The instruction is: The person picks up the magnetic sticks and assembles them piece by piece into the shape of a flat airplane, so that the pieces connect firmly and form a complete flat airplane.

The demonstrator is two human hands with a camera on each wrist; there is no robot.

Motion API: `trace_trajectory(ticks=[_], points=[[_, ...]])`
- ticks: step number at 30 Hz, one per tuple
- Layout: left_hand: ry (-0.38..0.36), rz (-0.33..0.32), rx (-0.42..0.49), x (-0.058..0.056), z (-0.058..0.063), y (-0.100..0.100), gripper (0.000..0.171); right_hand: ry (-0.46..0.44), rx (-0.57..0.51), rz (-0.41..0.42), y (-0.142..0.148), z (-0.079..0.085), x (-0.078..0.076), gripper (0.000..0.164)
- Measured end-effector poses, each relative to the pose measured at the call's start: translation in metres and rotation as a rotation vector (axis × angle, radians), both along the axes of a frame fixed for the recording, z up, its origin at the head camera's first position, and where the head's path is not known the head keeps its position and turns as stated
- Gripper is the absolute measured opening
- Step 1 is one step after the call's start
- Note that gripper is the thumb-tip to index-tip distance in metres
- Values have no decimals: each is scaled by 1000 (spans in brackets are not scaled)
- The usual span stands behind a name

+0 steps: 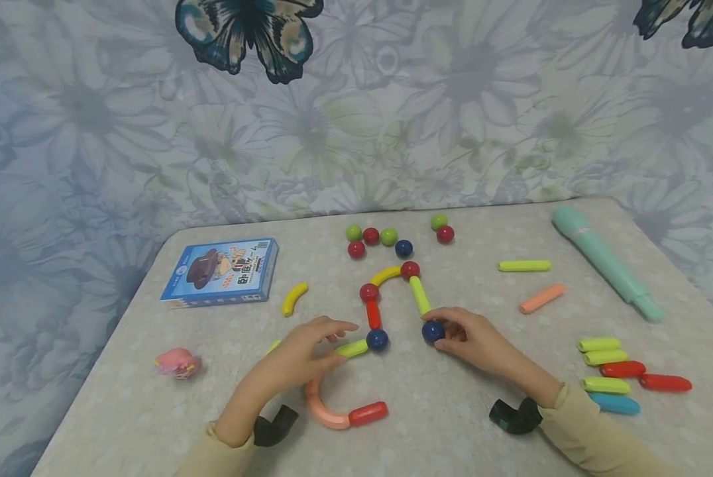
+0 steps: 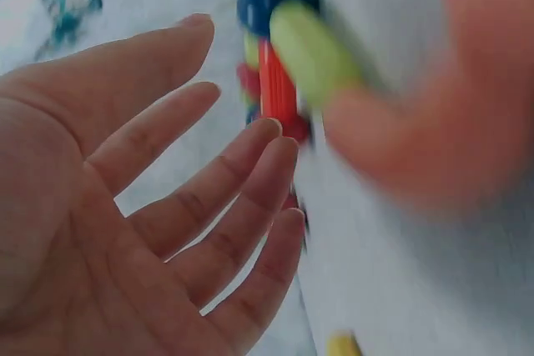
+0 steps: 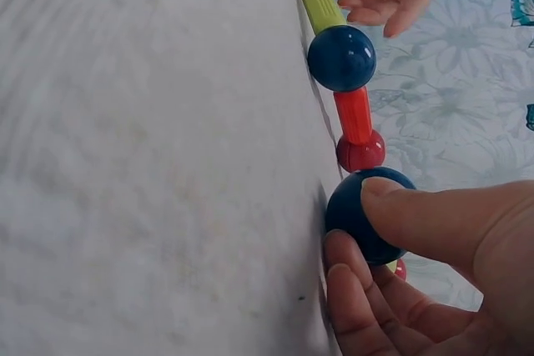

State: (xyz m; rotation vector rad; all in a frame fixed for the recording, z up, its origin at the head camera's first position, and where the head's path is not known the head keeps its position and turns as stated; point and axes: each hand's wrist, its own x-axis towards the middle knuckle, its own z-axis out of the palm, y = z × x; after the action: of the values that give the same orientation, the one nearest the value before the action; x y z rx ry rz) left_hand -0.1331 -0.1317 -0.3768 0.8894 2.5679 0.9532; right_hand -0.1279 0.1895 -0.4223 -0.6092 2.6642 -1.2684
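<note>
My right hand (image 1: 476, 341) pinches a dark blue ball (image 1: 433, 331) between thumb and fingers, at the near end of a yellow-green rod (image 1: 419, 295). From there the chain runs through a red ball (image 1: 410, 269), a curved yellow piece (image 1: 386, 274), another red ball (image 1: 369, 293) and a red rod (image 1: 373, 315) to a second blue ball (image 1: 377, 340). A yellow-green rod (image 1: 352, 349) joins that ball on the left. Above this rod hovers my left hand (image 1: 299, 354), fingers loosely extended and holding nothing. Beneath it, a curved orange piece (image 1: 327, 414) leads to a red rod (image 1: 368, 414).
Several loose balls (image 1: 388, 236) lie at the back. Toward the right are rods (image 1: 607, 385) and a mint-green tube (image 1: 603, 262). A blue box (image 1: 222, 271), a curved yellow piece (image 1: 295, 299) and a pink toy (image 1: 178, 363) occupy the left.
</note>
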Motion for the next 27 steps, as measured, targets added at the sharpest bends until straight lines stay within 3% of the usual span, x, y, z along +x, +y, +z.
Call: trace_trajectory(ticks=[4, 8, 13, 17, 19, 22, 27], points=[[-21, -18, -41, -1, -4, 15, 45, 20, 17, -3, -2, 2, 1, 43], [-23, 7, -62, -3, -9, 15, 46, 23, 35, -6, -5, 4, 1, 42], [-16, -14, -47, -8, -15, 16, 40, 11, 41, -26, -3, 5, 3, 43], [-47, 24, -43, -9, -18, 16, 34, 14, 36, -21, 5, 11, 6, 48], [-58, 39, -40, -9, -18, 16, 33, 32, 36, -27, 18, 18, 11, 49], [-61, 38, -30, -9, -18, 16, 33, 131, 28, -61, 55, 31, 21, 43], [-56, 26, -19, -10, -18, 17, 33, 230, 160, -220, 144, 39, 40, 31]])
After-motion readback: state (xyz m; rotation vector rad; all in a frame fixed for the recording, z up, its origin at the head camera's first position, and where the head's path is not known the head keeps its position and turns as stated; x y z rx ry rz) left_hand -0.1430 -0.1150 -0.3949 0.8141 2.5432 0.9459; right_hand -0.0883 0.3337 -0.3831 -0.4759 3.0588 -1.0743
